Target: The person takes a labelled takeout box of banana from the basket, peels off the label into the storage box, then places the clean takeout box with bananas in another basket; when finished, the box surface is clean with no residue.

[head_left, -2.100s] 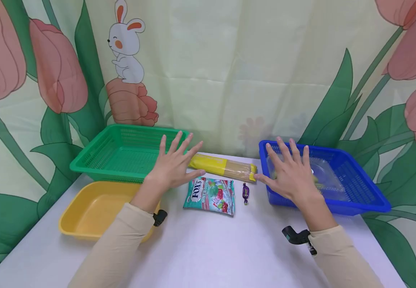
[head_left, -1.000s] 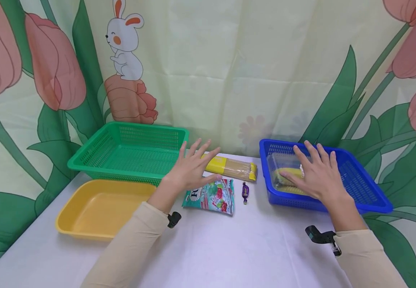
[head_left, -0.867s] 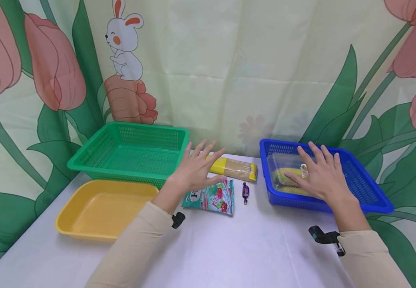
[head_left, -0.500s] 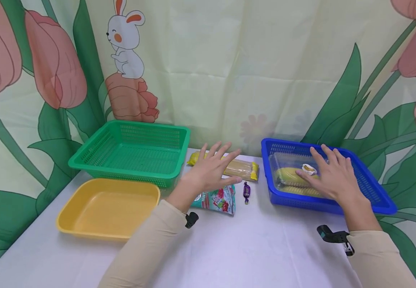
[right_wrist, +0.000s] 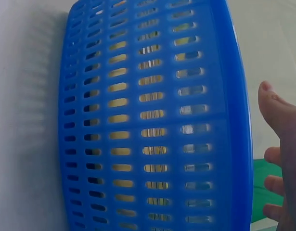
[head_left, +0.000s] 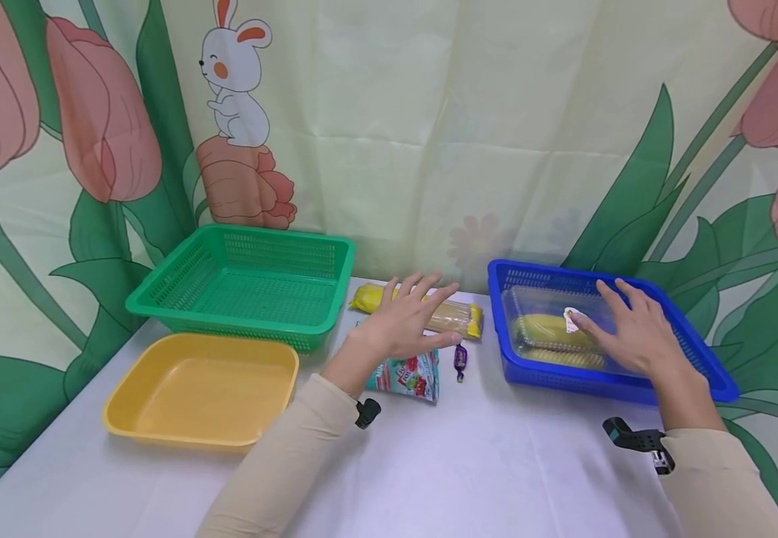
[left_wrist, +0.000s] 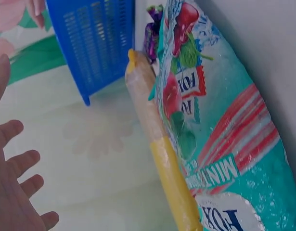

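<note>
With fingers spread, my left hand (head_left: 398, 325) hovers over a teal FOX'S candy bag (head_left: 410, 376) and hides part of it. The same bag (left_wrist: 234, 144) fills the right of the left wrist view. Just behind lies a yellow-ended pack of noodle-like sticks (head_left: 452, 317), partly covered by the fingers. A purple wrapped candy (head_left: 460, 363) sits to the right of the bag. My right hand (head_left: 644, 336), fingers spread, is over the blue basket (head_left: 698, 351). Its thumb overlaps the sticker on a clear plastic box (head_left: 543, 306) holding yellow food. Neither hand holds anything.
A green basket (head_left: 241, 325) stands at the back left, with a yellow tub (head_left: 200, 437) in front of it. White cloth covers the table (head_left: 462, 463). A curtain (head_left: 389, 149) printed with tulips and a rabbit hangs behind.
Both hands have moved to the right. The left passed from beside the green basket to over the candy bag; the right moved across the blue basket, uncovering more of the clear box.
</note>
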Available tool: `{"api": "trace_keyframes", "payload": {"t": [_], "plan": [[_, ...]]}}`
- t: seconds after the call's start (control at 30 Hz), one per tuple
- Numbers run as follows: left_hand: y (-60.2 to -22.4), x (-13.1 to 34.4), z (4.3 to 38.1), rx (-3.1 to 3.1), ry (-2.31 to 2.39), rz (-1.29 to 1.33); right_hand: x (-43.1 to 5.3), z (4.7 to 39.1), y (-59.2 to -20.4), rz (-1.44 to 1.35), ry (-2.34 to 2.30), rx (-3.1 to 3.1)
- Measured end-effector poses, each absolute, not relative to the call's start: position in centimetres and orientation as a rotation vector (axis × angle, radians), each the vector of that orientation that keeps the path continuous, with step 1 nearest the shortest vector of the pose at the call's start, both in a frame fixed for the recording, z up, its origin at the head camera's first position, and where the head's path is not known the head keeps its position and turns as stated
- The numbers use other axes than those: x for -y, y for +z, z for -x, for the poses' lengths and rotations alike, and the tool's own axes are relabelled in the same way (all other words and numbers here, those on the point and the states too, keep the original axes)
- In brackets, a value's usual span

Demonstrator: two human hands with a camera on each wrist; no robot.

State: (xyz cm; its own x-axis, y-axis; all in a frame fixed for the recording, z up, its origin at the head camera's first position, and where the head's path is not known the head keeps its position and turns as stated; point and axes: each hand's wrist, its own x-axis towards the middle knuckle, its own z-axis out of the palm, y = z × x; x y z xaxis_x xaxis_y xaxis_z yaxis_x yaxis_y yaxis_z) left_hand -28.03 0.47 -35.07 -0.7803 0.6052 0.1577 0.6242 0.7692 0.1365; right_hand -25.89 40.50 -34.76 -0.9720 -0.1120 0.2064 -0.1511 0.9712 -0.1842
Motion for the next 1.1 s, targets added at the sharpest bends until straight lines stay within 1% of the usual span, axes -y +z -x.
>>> {"api": "trace_keyframes", "payload": {"t": [0.3,0.47,0.6,0.83,1.1], "plan": [[-35.8,-2.1,28.2,2.849,-0.315,1.047,-42.2,26.1,-35.3,-0.187,0.426,2.946],[-36.1,-2.8,28.2,2.825,-0.376,1.086,-42.3,26.2,-34.8,-0.223,0.612,2.961],[-35.9,-3.3,28.1,2.812,-0.465,1.125,-42.3,26.3,-34.3,-0.227,0.657,2.974],[-36.7,-4.8,28.6,2.831,-0.581,1.134,-43.1,26.7,-34.2,-0.170,0.711,3.019],[-37.4,-6.3,28.7,2.812,-0.592,1.186,-44.4,26.8,-34.8,-0.107,0.786,3.044]]}}
